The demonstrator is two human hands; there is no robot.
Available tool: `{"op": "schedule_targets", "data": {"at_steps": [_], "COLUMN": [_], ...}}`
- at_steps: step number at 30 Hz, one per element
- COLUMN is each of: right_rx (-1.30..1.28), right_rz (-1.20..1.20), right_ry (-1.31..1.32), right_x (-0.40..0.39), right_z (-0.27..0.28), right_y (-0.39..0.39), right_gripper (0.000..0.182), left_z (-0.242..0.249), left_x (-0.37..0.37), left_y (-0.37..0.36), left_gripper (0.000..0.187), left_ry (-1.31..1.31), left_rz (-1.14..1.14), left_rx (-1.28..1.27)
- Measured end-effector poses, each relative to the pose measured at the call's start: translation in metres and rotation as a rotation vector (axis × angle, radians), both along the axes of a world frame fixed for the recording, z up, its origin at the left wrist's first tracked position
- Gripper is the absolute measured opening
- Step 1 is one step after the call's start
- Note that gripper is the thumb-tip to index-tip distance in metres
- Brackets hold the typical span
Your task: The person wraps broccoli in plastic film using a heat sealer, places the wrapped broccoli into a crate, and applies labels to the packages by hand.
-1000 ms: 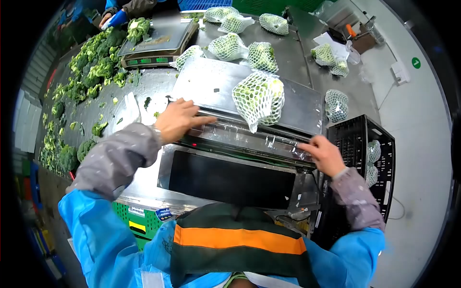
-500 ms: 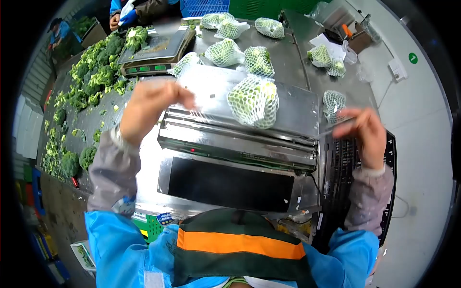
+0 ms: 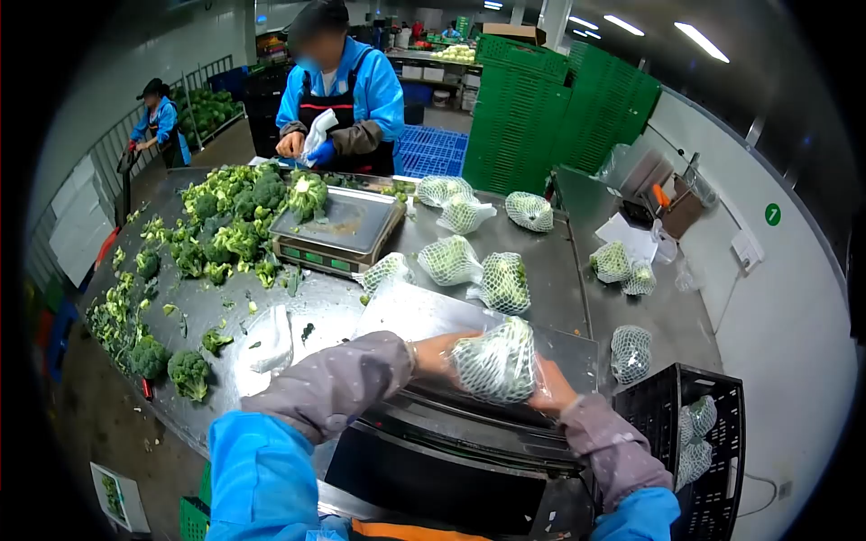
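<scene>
A broccoli head in a white foam net (image 3: pixel 496 362) is between my two hands, above the metal wrapping machine (image 3: pixel 433 311). Clear film shows around its upper side. My left hand (image 3: pixel 438 355) grips it from the left, its fingertips hidden behind the net. From the right, my right hand (image 3: pixel 552 386) holds the same bundle, with fingers partly covered. Just beyond lie more netted broccoli heads, including one near the plate (image 3: pixel 502 283) and another to its left (image 3: pixel 449 261).
Loose broccoli (image 3: pixel 225 216) is piled at the left, beside a weighing scale (image 3: pixel 336 225). A black crate (image 3: pixel 663 397) with netted heads stands at the right. Across the table a co-worker (image 3: pixel 347 99) handles something white. Green crates (image 3: pixel 514 108) are stacked behind.
My hands, apart at either side of the machine before, have come together around the netted broccoli, which is now gripped. My view has tilted up, bringing the co-worker and room into sight.
</scene>
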State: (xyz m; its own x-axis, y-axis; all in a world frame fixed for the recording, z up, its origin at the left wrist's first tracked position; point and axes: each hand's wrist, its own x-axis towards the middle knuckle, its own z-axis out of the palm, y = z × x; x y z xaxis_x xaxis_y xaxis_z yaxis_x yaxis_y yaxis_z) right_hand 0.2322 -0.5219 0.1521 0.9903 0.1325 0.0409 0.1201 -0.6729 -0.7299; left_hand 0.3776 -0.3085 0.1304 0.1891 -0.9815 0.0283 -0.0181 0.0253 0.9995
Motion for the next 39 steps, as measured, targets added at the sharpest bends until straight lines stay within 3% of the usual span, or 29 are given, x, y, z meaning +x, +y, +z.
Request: {"op": "schedule_targets", "data": {"at_steps": [1,3,5,6,9,11,13,14,15,17,18,19,21,22,23,24,27,29,30,31,33,34,35,36,37,39], "right_rx": [-0.052,-0.048,0.209,0.177,0.463,0.888,0.869,0.940,1.018,1.018,1.215,1.404,1.581,1.526,1.464,1.084,1.082,0.795,0.405,0.387,-0.041,-0.149,-0.254,-0.216,0.061,0.198], "right_rz": [0.122,0.289,0.224,0.262,0.181,-0.113,-0.121,-0.158,-0.203,-0.169,-0.221,-0.287,-0.358,-0.372,-0.378,-0.633,-0.918,-1.034,-0.996,-0.956,-0.894,-0.793,-0.692,-0.721,-0.679,-0.690], "right_ry": [-0.025,0.024,0.135,0.244,0.629,1.159,1.201,1.167,1.143,1.041,0.997,0.929,0.758,0.591,0.425,0.274,0.012,0.001,-0.046,-0.068,-0.260,-0.209,-0.163,-0.231,-0.293,-0.428], "right_x": [-0.010,-0.043,-0.086,-0.104,-0.149,-0.165,-0.175,-0.181,-0.188,-0.216,-0.237,-0.256,-0.278,-0.288,-0.299,-0.297,-0.283,-0.268,-0.269,-0.268,-0.250,-0.242,-0.236,-0.238,-0.229,-0.223], "right_z": [-0.005,0.002,0.008,0.013,0.009,-0.015,-0.058,-0.064,-0.066,-0.067,-0.076,-0.083,-0.052,-0.057,-0.063,-0.051,-0.049,-0.038,-0.070,-0.105,-0.110,-0.109,-0.107,-0.130,-0.123,-0.134], "right_y": [-0.005,0.001,0.023,0.031,0.060,0.075,0.080,0.080,0.082,0.089,0.089,0.091,0.098,0.101,0.111,0.134,0.143,0.123,0.115,0.118,0.143,0.155,0.161,0.157,0.157,0.155], "right_gripper": [0.052,0.041,0.059,0.066,0.070,0.076,0.078,0.076,0.074,0.059,0.061,0.064,0.063,0.050,0.040,0.025,0.025,0.031,0.032,0.026,0.015,0.010,0.011,0.019,0.019,0.015], "left_z": [0.016,0.034,0.050,0.039,0.005,-0.012,-0.060,-0.060,-0.059,-0.044,-0.060,-0.045,-0.033,-0.019,-0.012,-0.015,0.007,0.006,-0.013,-0.043,-0.081,-0.080,-0.077,-0.092,-0.094,-0.086], "left_x": [-0.003,-0.037,-0.076,-0.095,-0.148,-0.163,-0.180,-0.180,-0.187,-0.203,-0.216,-0.221,-0.236,-0.236,-0.250,-0.259,-0.256,-0.239,-0.228,-0.219,-0.210,-0.214,-0.214,-0.212,-0.209,-0.235], "left_y": [0.005,0.024,0.044,0.055,0.086,0.096,0.106,0.109,0.112,0.131,0.149,0.166,0.185,0.183,0.176,0.165,0.132,0.129,0.123,0.115,0.097,0.089,0.087,0.088,0.087,0.072], "left_gripper": [0.093,0.089,0.071,0.068,0.066,0.068,0.071,0.073,0.054,0.064,0.068,0.065,0.052,0.040,0.032,0.025,0.025,0.023,0.019,0.016,0.011,0.009,0.011,0.010,0.014,0.035], "left_ry": [-0.114,0.192,0.003,0.105,0.533,0.767,0.708,0.705,0.702,0.537,0.568,0.735,0.591,0.068,-0.096,0.005,0.147,-0.016,-0.265,-0.516,-0.572,-0.403,-0.460,-0.377,-0.300,0.529], "left_rz": [-0.071,-0.208,-0.200,-0.197,-0.167,-0.210,-0.126,-0.132,-0.035,0.009,0.057,0.146,0.210,0.144,0.306,0.484,0.885,0.952,1.005,1.050,0.976,0.964,0.866,0.712,0.558,0.414], "left_rx": [0.091,0.187,0.292,0.298,0.488,0.713,0.640,0.669,0.649,0.732,0.698,0.587,0.313,0.336,0.412,0.322,0.191,0.152,0.138,0.114,0.228,0.206,0.236,0.099,-0.035,-0.098]}}
